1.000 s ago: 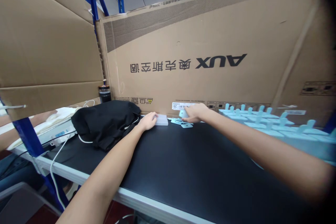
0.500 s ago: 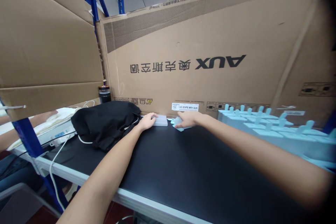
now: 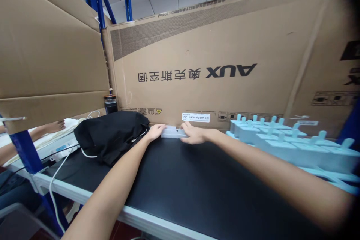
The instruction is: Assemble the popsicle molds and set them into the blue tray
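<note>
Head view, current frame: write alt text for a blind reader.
The left hand and right hand are at opposite ends of a translucent plastic case on a black shelf, between black cloth and blue ice-pop molds.

All the legible print is on the big carton (image 3: 213, 93), and it stands upside down. Large black letters spell AUX (image 3: 231, 71), beside the Chinese characters 奥克斯空调 (image 3: 169, 75). A white label (image 3: 196, 117) below shows 25 and a model code that appears to read KFR-46W/BpR3E(B1). Left of it are a yellow warning triangle (image 3: 159, 111), an open-book sign (image 3: 151, 111) and a square code (image 3: 143, 111). A line of print (image 3: 191, 7) along the top edge includes 300kg; its Chinese words are too small to read. The pictograms (image 3: 337, 99) at right and the print on a second white label (image 3: 307, 123) cannot be made out.
</note>
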Demonstrator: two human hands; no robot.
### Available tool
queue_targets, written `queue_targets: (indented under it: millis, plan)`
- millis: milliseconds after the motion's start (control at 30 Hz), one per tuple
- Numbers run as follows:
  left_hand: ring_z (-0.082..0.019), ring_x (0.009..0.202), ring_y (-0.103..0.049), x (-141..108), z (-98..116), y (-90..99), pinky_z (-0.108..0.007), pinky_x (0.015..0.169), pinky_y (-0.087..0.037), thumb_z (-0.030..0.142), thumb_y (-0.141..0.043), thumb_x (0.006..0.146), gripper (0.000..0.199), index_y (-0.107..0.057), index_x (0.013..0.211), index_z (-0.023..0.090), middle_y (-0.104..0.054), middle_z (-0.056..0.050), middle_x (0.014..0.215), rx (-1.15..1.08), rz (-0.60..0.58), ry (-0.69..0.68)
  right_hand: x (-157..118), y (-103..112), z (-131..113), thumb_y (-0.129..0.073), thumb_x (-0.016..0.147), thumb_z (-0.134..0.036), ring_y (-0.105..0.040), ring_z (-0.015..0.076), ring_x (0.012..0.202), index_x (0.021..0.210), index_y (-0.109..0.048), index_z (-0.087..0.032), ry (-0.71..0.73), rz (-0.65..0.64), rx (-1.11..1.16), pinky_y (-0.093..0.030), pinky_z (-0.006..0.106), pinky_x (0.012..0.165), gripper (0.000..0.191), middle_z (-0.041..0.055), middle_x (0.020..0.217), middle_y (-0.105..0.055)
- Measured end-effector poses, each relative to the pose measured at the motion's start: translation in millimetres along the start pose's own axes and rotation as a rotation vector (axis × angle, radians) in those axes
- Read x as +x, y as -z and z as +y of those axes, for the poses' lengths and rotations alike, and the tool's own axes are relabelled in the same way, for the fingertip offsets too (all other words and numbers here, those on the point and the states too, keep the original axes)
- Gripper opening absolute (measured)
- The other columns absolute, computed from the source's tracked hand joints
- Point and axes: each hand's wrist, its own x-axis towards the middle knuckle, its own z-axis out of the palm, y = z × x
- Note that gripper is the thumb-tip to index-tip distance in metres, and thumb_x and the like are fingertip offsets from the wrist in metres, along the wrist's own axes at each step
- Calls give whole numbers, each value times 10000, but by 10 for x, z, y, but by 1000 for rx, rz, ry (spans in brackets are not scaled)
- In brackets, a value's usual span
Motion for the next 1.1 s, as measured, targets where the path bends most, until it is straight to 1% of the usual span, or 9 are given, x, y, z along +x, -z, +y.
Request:
queue_targets:
  millis: [167, 267, 367, 533, 700, 833, 967, 1033, 1100]
  plan:
    - [-171, 1218, -503, -12, 33, 43, -312, 1071, -335, 318, -342, 902, 383, -686, 1037, 218, -576, 3, 1277, -29, -15, 20, 138, -24, -230, -530, 761, -432, -526, 232, 1012, 1242, -347, -133, 253, 62, 124, -439, 359, 879, 595, 147, 1183, -466]
    - [-165, 1229, -493, -5, 33, 45, -300, 1082, -318, 290, -356, 892, 373, -683, 1051, 205, -569, -7, 1286, -50, -24, 21, 191, -39, -302, -577, 752, -461, -511, 244, 990, 1139, -445, -154, 320, 100, 101, -441, 365, 846, 511, 123, 1081, -534]
    - [-170, 1232, -491, 5, 18, 31, -284, 1084, -313, 279, -401, 873, 352, -678, 1068, 182, -558, -24, 1301, -77, -36, 23, 192, -73, -319, -553, 788, -497, -486, 261, 1000, 1042, -526, -172, 332, 140, 6, -430, 388, 838, 414, 120, 1071, -543]
    - [-189, 1227, -497, -6, 10, 12, -283, 1073, -334, 221, -515, 799, 324, -670, 1079, 169, -538, -46, 1324, -113, -51, 18, 176, -140, -252, -490, 852, -456, -453, 248, 1075, 1097, -559, -195, 357, 194, -20, -400, 385, 903, 365, 116, 1135, -516]
    - [-211, 1226, -498, -38, 40, 29, -296, 1070, -342, 209, -561, 768, 344, -662, 1093, 161, -528, -66, 1333, -131, -61, 11, 182, -180, -215, -455, 865, -479, -474, 251, 1076, 1170, -557, -211, 323, 202, -57, -414, 389, 891, 419, 114, 1121, -518]
    - [-211, 1220, -503, -50, 56, 34, -297, 1060, -353, 219, -555, 776, 342, -656, 1095, 149, -520, -78, 1339, -144, -65, 4, 132, -133, -282, -418, 877, -501, -491, 265, 1070, 1205, -528, -183, 266, 239, -110, -430, 392, 856, 470, 136, 1142, -527]
    - [-217, 1224, -497, -37, 34, 21, -314, 1076, -328, 202, -548, 766, 331, -665, 1072, 157, -530, -71, 1330, -149, -54, 9, -200, 103, -370, -408, 895, -413, -528, 235, 996, 1142, -538, -165, 255, 369, -144, -434, 354, 819, 373, 124, 1082, -570]
    - [-221, 1214, -505, -29, 13, 9, -314, 1069, -337, 207, -552, 759, 333, -666, 1068, 160, -542, -67, 1318, -158, -46, 15, -527, 259, -353, -410, 891, -360, -548, 217, 939, 1106, -541, -187, 237, 445, -161, -437, 333, 773, 306, 99, 1034, -592]
    - [-220, 1199, -518, -23, -7, -4, -309, 1052, -358, 218, -552, 758, 335, -665, 1068, 167, -557, -58, 1302, -171, -38, 21, -936, 381, -241, -414, 882, -348, -561, 211, 897, 1097, -533, -205, 183, 524, -193, -436, 323, 733, 284, 84, 1004, -605]
